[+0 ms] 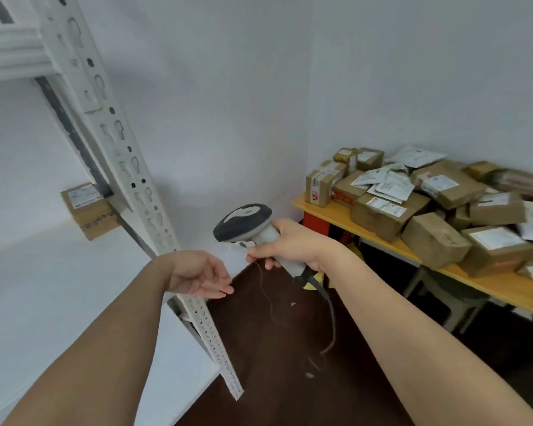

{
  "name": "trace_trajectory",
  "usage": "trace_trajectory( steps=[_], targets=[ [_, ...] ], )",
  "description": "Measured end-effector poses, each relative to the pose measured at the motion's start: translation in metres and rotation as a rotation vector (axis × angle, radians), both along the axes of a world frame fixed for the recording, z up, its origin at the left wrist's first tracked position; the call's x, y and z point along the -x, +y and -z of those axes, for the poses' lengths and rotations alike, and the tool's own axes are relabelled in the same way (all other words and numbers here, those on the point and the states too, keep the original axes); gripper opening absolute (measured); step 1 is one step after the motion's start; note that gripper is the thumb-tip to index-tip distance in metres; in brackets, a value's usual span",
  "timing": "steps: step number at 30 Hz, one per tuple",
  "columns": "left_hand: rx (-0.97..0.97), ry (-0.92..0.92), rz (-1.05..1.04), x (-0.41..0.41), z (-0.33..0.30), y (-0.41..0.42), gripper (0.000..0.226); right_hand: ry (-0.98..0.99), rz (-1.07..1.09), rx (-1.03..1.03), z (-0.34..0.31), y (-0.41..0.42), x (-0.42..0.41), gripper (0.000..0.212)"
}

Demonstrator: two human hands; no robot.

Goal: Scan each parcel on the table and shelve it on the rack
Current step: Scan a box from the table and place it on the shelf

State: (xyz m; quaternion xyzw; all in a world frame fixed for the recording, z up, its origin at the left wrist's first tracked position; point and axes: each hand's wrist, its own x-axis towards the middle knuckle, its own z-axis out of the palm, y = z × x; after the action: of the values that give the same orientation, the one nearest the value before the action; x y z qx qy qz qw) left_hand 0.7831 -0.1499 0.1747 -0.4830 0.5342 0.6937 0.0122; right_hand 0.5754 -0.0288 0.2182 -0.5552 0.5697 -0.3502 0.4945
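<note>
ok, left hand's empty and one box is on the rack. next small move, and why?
Probably turn right and reach the empty left hand to a parcel in the pile on the table. The right hand holds the scanner, and one box sits shelved.

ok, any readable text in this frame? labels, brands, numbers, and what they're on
None legible.
Box on the rack shelf: white label and dark side print, blurred.
Parcels on the table: white shipping labels, too small and blurred.
Scanner in the right hand: no marking readable.

One head-worn wide-angle view — looking forward and down, close over the forearms, rack left, table right.
</note>
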Motion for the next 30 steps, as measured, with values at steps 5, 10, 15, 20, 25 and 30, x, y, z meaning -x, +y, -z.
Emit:
trace_trajectory(
  steps=[5, 10, 15, 20, 25, 30],
  targets=[
    [0.023, -0.003, 0.208, 0.127, -0.002, 0.006, 0.058, -0.072, 0.326, -0.009, 0.01, 0.037, 0.099, 0.029],
    [0.032, 0.006, 0.334, 0.24, 0.02, 0.0, 0.06, -0.119, 0.627, -0.072, 0.028, 0.064, 0.181, 0.023],
    [0.047, 0.043, 0.304, 0.351, 0.039, -0.023, 0.048, -0.114, 0.955, -0.121, 0.031, 0.075, 0.261, 0.023],
    [0.112, 0.056, 0.249, 0.443, 0.06, -0.04, 0.037, -0.141, 1.233, -0.142, 0.038, 0.066, 0.33, 0.021],
    [0.092, -0.029, 0.224, 0.498, 0.089, -0.046, 0.026, -0.185, 1.349, -0.187, 0.055, 0.052, 0.379, 0.018],
    [0.02, -0.13, 0.199, 0.543, 0.118, -0.05, 0.019, -0.224, 1.309, -0.225, 0.073, 0.034, 0.429, 0.023]
  ],
)
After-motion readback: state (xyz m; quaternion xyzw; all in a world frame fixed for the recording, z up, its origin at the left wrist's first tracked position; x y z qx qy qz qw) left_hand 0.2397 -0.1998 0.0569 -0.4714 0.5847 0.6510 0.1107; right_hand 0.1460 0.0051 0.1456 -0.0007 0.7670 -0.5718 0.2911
